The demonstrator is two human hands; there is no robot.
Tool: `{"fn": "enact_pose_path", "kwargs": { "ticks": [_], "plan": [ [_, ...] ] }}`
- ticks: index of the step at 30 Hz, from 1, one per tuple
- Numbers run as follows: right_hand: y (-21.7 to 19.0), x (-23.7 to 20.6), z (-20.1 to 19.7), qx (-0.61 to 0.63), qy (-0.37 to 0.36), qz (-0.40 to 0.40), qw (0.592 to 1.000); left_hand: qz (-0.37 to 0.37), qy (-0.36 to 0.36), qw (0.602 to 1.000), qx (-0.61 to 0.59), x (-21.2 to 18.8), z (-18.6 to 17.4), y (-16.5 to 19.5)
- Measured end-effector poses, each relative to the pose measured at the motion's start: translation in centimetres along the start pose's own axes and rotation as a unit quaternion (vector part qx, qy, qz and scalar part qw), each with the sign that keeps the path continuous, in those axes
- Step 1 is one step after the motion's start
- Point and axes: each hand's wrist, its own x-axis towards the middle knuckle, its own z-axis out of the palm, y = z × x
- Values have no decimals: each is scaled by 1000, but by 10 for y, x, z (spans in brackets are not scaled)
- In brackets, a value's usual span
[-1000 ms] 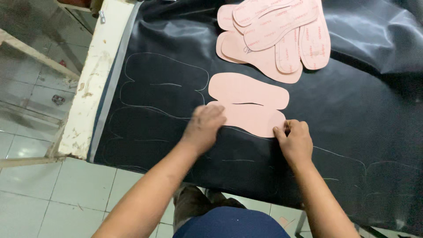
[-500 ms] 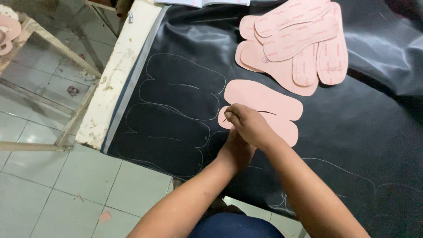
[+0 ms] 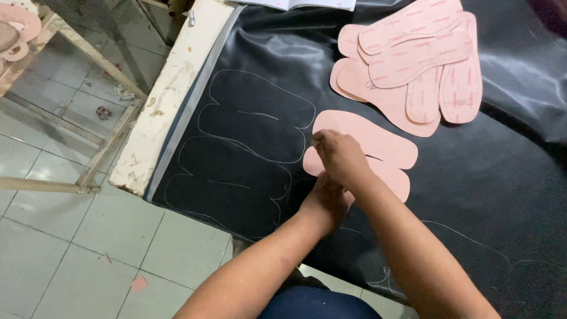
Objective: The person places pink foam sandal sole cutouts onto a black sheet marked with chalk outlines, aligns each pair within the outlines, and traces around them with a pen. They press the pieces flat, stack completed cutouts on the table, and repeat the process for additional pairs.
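Pinching something too small to make out, right hand [image 3: 341, 155] crosses over left hand [image 3: 323, 204] — which presses the lower pink insole template [image 3: 390, 174] onto black leather sheet [image 3: 254, 153].

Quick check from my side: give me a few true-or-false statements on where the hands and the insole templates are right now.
1. The right hand rests on the two pink insole templates lying side by side. True.
2. The left hand is off at the table's white edge. False: it sits just under the right hand.
3. The black sheet bears traced outlines. True.
4. The pile of insole templates lies on the floor. False: it lies on the black sheet.
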Motion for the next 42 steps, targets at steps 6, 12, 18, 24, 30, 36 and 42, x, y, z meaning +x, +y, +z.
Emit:
{"fn": "enact_pose_path", "kwargs": {
  "ticks": [6,12,18,24,30,36,42],
  "plan": [
    [13,-3,-18,-87,-17,59,994,14,12,998,62,-4,0,-1],
    [18,24,0,-22,-2,25,999,8,21,999,44,0,-2,0],
    [39,56,0,-38,53,49,997,3,37,999,32,-4,1,-1],
    [73,43,-26,-31,81,76,993,9,57,998,7,-8,0,-1],
    [107,-13,-75,-67,81,177,979,20,36,999,-4,-8,-10,-3],
    [118,-78,-100,-98,127,239,958,23,16,1000,-1,-9,-15,-6],
    [102,-117,-85,-74,152,222,960,42,29,999,13,-12,-13,-9]
  ]
}}
